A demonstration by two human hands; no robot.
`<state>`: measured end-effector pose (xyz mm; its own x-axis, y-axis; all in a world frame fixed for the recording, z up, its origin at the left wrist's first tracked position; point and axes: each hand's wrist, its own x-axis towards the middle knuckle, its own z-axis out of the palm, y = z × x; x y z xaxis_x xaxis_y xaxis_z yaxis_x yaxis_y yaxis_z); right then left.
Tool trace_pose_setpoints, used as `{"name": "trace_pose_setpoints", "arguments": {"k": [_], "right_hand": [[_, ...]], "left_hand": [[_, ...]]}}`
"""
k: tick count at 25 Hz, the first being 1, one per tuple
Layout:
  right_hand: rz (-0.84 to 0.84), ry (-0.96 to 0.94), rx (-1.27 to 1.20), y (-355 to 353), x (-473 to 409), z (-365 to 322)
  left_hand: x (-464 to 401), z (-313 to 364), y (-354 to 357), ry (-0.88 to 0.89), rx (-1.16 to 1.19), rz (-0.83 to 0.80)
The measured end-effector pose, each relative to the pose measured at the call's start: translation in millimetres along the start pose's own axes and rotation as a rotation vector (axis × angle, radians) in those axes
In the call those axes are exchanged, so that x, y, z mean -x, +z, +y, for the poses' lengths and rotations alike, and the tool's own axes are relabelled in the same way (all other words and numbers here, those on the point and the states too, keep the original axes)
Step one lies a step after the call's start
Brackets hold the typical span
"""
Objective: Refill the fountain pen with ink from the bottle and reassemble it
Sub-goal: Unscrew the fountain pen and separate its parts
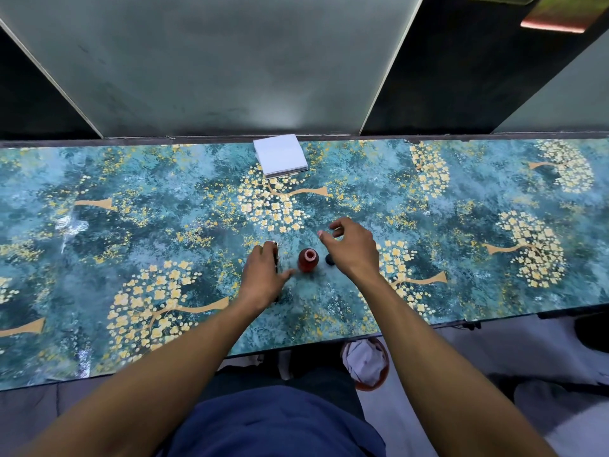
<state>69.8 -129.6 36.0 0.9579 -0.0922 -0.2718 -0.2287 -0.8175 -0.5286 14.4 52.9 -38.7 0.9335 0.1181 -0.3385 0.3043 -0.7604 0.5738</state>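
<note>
While the uncapped ink bottle (308,259) is standing between both hands, the left hand (263,275) is closing around the fountain pen (276,255), lying near-to-far just left of it; the right hand (352,247) is hovering loosely spread, holding nothing.

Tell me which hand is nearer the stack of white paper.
Right. The right hand hovers just short of the stack of white paper; the left hand sits lower, on the pen.
</note>
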Motion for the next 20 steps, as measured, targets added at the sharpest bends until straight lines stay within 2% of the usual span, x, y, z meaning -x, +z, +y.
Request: {"name": "trace_pose_setpoints", "arguments": {"k": [4, 8, 15, 20], "right_hand": [[0.015, -0.076, -0.056, 8.4, 2.4, -17.8], [0.004, -0.131, -0.078, 11.4, 6.2, -23.1], [-0.034, -0.190, -0.100, 20.0, 4.4, -31.6], [-0.135, -0.236, -0.097, 30.2, 6.4, -54.3]], "left_hand": [[7.9, -5.7, -7.2, -0.162, -0.024, -0.023], [9.8, -1.4, -8.6, -0.197, -0.015, -0.071], [28.0, -9.6, -21.1, -0.287, 0.331, 0.017], [49.0, -4.6, -38.4, -0.212, 0.458, 0.091]]}}
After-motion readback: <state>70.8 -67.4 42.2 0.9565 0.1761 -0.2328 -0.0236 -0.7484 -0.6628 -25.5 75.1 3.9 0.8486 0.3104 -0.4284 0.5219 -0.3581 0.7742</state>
